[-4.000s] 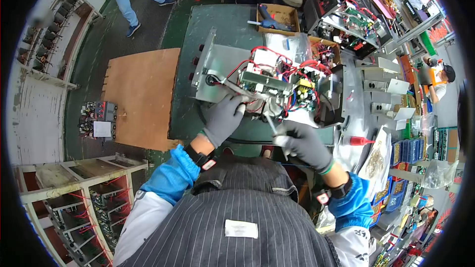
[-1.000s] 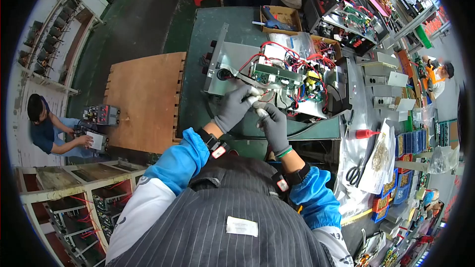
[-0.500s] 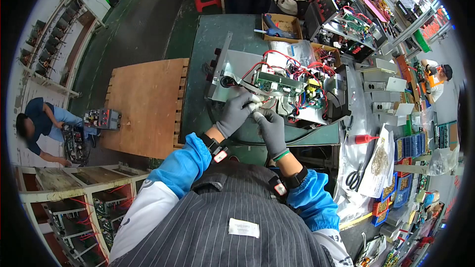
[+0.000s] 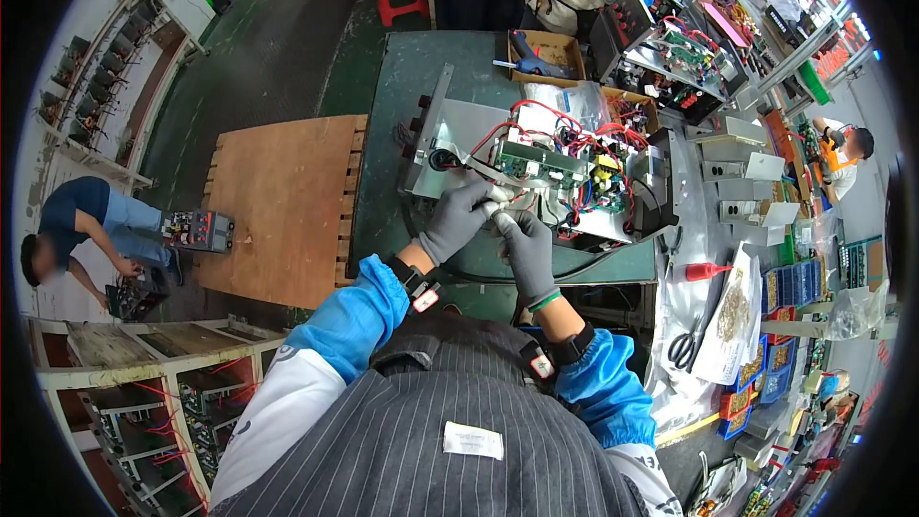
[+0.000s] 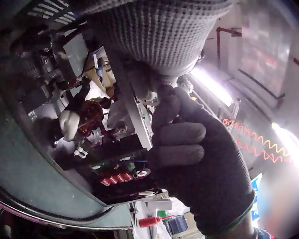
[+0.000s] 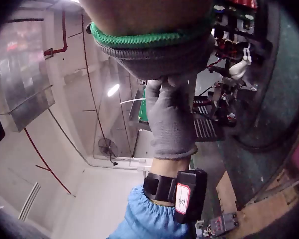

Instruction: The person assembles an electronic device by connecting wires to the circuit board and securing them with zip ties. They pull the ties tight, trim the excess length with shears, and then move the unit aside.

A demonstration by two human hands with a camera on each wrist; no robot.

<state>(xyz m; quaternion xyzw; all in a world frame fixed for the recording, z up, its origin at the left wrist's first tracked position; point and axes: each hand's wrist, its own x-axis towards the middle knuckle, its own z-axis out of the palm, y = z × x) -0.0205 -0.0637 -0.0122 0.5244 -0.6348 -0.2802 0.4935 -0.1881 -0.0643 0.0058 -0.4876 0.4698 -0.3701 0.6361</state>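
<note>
- Head: the open unit (image 4: 459,123) lies on the tabletop (image 4: 410,67); left hand (image 4: 458,220) and right hand (image 4: 526,251) meet at its near side. A flat cable (image 4: 490,172) passes close by; a snagging fingertip could strain it.
- Left wrist: right fingers curl, but I cannot tell what either grip holds.
- Right wrist: the left glove (image 6: 172,127) may dull feel, letting small parts slip.
</note>
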